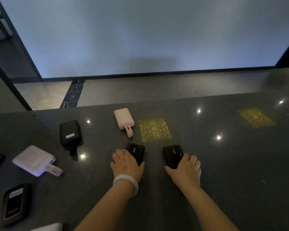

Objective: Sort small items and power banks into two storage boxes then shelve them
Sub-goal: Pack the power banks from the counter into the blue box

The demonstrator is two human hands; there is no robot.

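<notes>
Nearest on the dark counter, the left hand curls its fingers over one black power bank and the right hand wraps another black power bank, thumbs along the sides, probably so both can be lifted at once. Off to the left lie a black phone-like device, a white power bank and a third black one. Farthest, a pink power bank waits near the edge; no storage box is in view.

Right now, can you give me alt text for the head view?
Each hand grips a black power bank on the dark countertop: left hand on one, right hand on another. Two pink power banks and two more black ones lie left.
</notes>
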